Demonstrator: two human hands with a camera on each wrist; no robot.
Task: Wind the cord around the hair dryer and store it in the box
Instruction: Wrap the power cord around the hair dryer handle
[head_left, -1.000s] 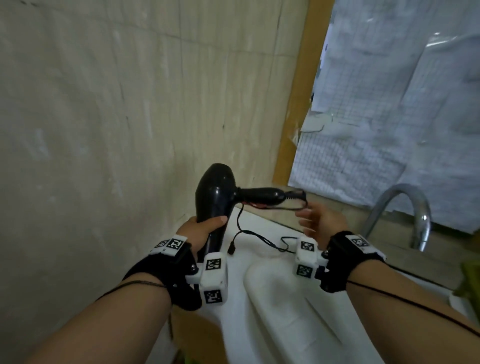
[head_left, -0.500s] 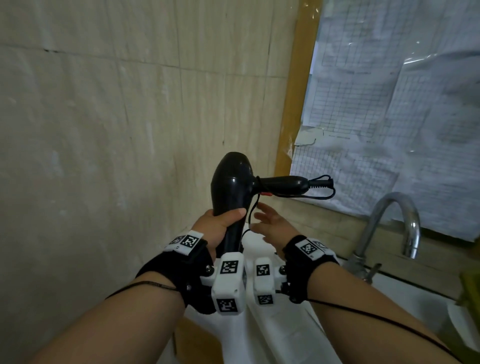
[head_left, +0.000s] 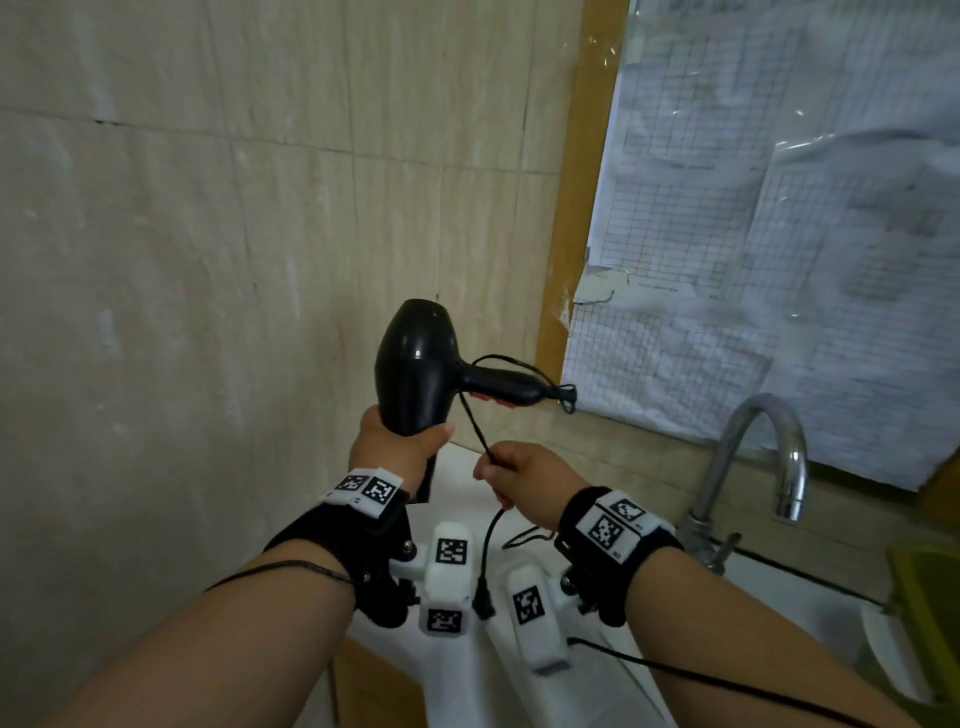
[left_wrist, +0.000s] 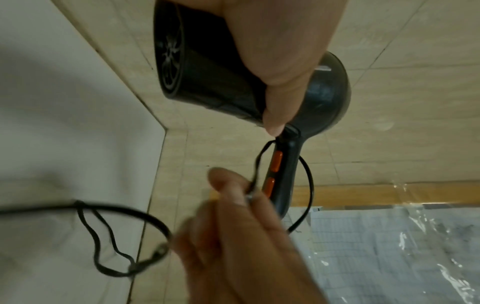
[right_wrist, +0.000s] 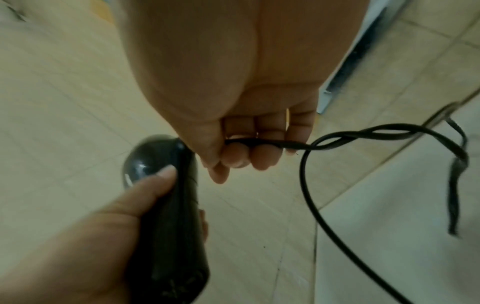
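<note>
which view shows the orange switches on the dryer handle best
The left wrist view: both orange switches face it, sharp on the hair dryer handle. The head view shows only a reddish sliver under the handle; the right wrist view shows none.

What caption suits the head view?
Left hand grips the black hair dryer while right hand pulls its cord.

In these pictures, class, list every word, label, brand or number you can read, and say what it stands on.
None can be read.
Gridded sheets beside the tiled wall: print too blurred to read.
Wrist markers: black-and-white square codes, no letters.
Hair dryer: no legible brand; its orange switches show no marks.
</note>
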